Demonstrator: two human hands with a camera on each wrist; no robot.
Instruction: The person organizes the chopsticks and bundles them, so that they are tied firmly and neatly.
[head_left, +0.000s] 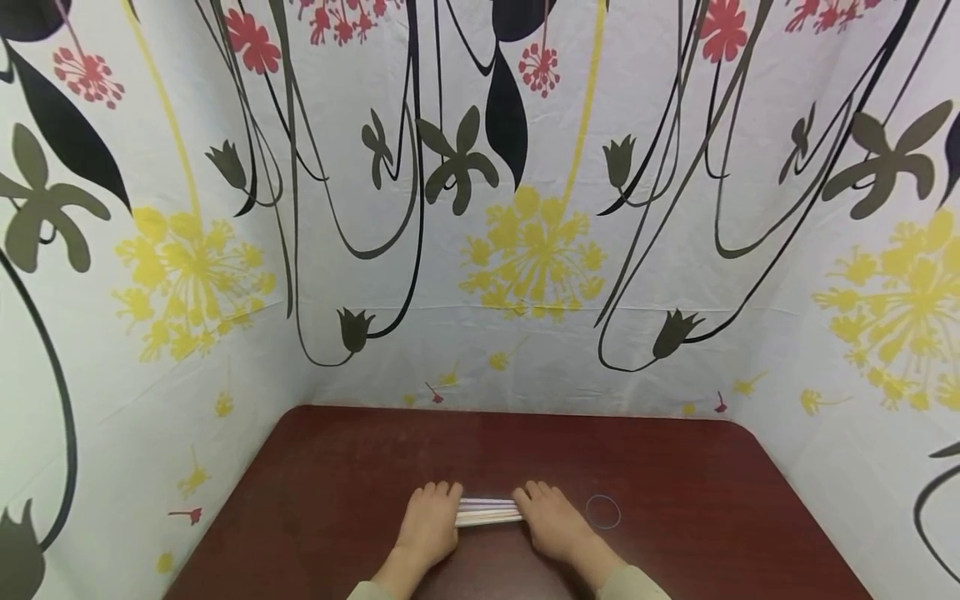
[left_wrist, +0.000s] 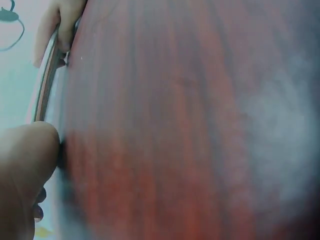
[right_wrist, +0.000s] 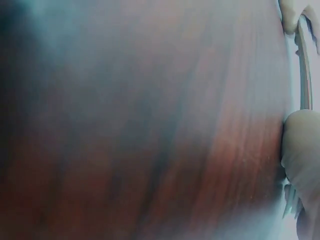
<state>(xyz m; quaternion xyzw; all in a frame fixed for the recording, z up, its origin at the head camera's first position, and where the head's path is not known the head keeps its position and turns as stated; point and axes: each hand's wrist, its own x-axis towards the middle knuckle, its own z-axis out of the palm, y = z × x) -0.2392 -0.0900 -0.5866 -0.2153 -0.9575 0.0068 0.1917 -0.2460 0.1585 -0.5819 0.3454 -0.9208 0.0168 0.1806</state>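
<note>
1. The bunch of thin sticks is on or just above the table.
2. The left hand grips one end, the right hand the other.
3. The bunch looks light and stiff, maybe easy to snap: hold both ends gently.

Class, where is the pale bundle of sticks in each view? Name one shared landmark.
Head: bundle low, near centre, between the left hand and right hand.
Left wrist: bundle at upper left, near the edge.
Right wrist: bundle at upper right, near the edge.
Shared landmark: the red-brown tabletop.
</note>
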